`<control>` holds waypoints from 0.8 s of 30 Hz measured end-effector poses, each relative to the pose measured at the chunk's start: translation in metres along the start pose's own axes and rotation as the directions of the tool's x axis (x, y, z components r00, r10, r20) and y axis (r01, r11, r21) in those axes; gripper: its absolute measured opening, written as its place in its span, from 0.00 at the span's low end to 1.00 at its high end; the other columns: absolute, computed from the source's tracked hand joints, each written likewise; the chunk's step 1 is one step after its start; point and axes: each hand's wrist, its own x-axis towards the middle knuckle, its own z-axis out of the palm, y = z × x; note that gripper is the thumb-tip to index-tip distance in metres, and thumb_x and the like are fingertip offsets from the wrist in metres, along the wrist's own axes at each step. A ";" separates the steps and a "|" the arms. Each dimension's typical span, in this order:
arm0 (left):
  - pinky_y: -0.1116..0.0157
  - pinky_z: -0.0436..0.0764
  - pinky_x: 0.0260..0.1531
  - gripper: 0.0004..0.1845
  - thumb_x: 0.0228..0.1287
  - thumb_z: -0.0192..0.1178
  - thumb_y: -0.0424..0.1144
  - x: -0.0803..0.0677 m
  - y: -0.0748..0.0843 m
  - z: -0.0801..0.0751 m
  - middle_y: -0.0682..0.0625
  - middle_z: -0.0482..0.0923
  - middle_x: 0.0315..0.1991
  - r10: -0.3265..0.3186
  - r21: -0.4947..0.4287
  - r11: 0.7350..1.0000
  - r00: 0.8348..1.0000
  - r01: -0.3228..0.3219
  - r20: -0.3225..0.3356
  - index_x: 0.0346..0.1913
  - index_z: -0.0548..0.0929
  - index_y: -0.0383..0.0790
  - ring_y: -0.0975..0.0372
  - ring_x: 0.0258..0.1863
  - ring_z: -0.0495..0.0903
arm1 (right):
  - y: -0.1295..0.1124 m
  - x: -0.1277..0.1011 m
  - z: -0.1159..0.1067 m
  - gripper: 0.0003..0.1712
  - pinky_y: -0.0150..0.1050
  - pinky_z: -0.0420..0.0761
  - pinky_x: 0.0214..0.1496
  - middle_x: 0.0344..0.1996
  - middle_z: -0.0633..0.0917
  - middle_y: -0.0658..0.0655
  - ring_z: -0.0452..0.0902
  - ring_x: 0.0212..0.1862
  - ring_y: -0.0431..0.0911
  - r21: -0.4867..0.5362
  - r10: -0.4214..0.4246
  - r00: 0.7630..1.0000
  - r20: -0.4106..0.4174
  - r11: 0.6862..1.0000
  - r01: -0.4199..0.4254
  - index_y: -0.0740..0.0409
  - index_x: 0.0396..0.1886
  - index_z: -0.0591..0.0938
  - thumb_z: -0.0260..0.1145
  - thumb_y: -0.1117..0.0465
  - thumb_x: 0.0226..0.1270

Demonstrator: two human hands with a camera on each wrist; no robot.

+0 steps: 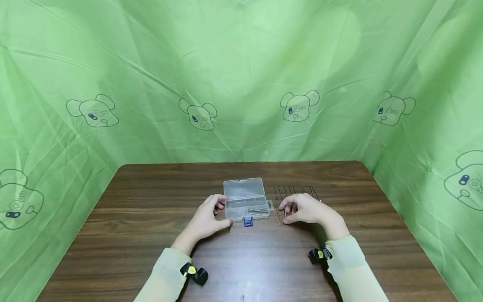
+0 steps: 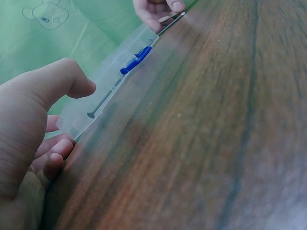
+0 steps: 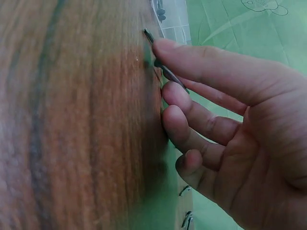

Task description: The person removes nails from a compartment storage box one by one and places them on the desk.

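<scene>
While the small clear plastic organizer box (image 1: 246,204) sits open near the middle of the wooden counter (image 1: 151,235), its lid tilted back, the left hand (image 1: 206,220) steadies its left end, thumb curled over the near corner and fingers against the side. Only the left wrist view shows a long nail (image 2: 98,106) lying inside the box behind the blue latch (image 2: 135,59); the head view gives just grey streaks there. Just right of the box, the right hand (image 1: 303,208) pinches a thin nail (image 3: 165,69) between thumb and forefinger, its tip at the counter, which the right wrist view shows plainly. Beyond that hand, a row of loose nails (image 1: 296,191) lies on the counter. Green printed cloth (image 1: 241,84) surrounds everything.
</scene>
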 end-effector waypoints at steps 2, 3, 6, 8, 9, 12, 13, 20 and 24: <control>0.62 0.82 0.48 0.36 0.54 0.82 0.40 0.000 0.000 0.000 0.50 0.80 0.53 -0.002 -0.002 1.000 1.000 0.002 0.000 0.66 0.81 0.41 0.61 0.51 0.80 | 0.000 0.000 0.000 0.18 0.35 0.80 0.41 0.36 0.86 0.53 0.80 0.33 0.40 0.002 0.005 1.000 0.011 1.000 -0.005 0.58 0.49 0.90 0.85 0.61 0.61; 0.62 0.82 0.48 0.36 0.54 0.82 0.40 0.000 0.000 0.000 0.50 0.80 0.53 -0.003 -0.004 1.000 1.000 0.003 -0.001 0.66 0.80 0.41 0.61 0.51 0.80 | 0.000 -0.001 0.000 0.18 0.34 0.80 0.41 0.36 0.86 0.53 0.80 0.34 0.40 0.000 0.009 1.000 0.015 1.000 -0.009 0.58 0.50 0.90 0.85 0.61 0.62; 0.62 0.82 0.48 0.36 0.54 0.82 0.40 0.000 -0.001 0.000 0.50 0.80 0.53 -0.005 -0.006 1.000 1.000 0.005 0.000 0.66 0.80 0.41 0.61 0.51 0.80 | 0.001 -0.001 0.001 0.18 0.35 0.80 0.42 0.37 0.85 0.52 0.80 0.34 0.40 -0.012 0.009 1.000 0.019 1.000 -0.009 0.57 0.50 0.89 0.84 0.61 0.62; 0.62 0.82 0.48 0.36 0.54 0.82 0.40 0.000 -0.001 0.000 0.50 0.80 0.53 -0.003 -0.008 1.000 1.000 0.003 -0.002 0.66 0.80 0.42 0.61 0.51 0.80 | 0.002 -0.001 0.001 0.18 0.35 0.80 0.42 0.37 0.85 0.52 0.80 0.35 0.40 -0.018 0.013 1.000 0.016 1.000 -0.013 0.57 0.50 0.89 0.84 0.61 0.62; 0.62 0.82 0.48 0.36 0.54 0.82 0.40 0.000 -0.001 0.000 0.50 0.80 0.53 -0.003 -0.008 1.000 1.000 0.003 -0.002 0.66 0.80 0.42 0.61 0.51 0.80 | 0.003 -0.001 0.001 0.17 0.35 0.80 0.42 0.37 0.85 0.52 0.80 0.35 0.40 -0.022 0.011 1.000 0.013 1.000 -0.011 0.56 0.49 0.89 0.84 0.61 0.62; 0.62 0.82 0.48 0.36 0.54 0.82 0.40 0.000 -0.001 0.000 0.51 0.80 0.53 0.001 -0.007 1.000 1.000 -0.001 -0.007 0.66 0.81 0.42 0.61 0.51 0.81 | 0.004 -0.001 0.000 0.17 0.36 0.81 0.43 0.37 0.86 0.51 0.81 0.37 0.41 -0.026 0.009 1.000 0.005 1.000 -0.009 0.56 0.48 0.89 0.84 0.61 0.62; 0.62 0.83 0.48 0.36 0.54 0.82 0.40 0.000 -0.001 0.001 0.51 0.80 0.52 0.002 -0.006 1.000 1.000 -0.002 -0.008 0.66 0.81 0.42 0.61 0.51 0.81 | 0.004 -0.001 -0.001 0.16 0.35 0.81 0.43 0.37 0.86 0.51 0.81 0.38 0.41 -0.028 0.011 1.000 0.003 1.000 -0.011 0.56 0.47 0.89 0.84 0.61 0.62; 0.62 0.82 0.48 0.35 0.54 0.82 0.41 0.000 -0.001 0.001 0.52 0.80 0.52 -0.008 -0.004 1.000 1.000 0.008 -0.005 0.66 0.81 0.43 0.62 0.50 0.80 | 0.000 -0.002 0.000 0.11 0.34 0.83 0.43 0.33 0.88 0.46 0.83 0.38 0.40 -0.013 0.031 0.999 0.024 0.999 -0.031 0.55 0.41 0.91 0.84 0.63 0.61; 0.62 0.82 0.48 0.36 0.54 0.82 0.41 0.000 -0.001 0.001 0.51 0.80 0.53 -0.009 -0.001 1.000 1.000 0.009 -0.003 0.67 0.80 0.43 0.62 0.51 0.80 | -0.003 -0.002 0.000 0.09 0.34 0.84 0.43 0.32 0.88 0.45 0.83 0.38 0.41 0.021 0.056 0.998 0.042 0.998 -0.057 0.56 0.39 0.91 0.84 0.64 0.61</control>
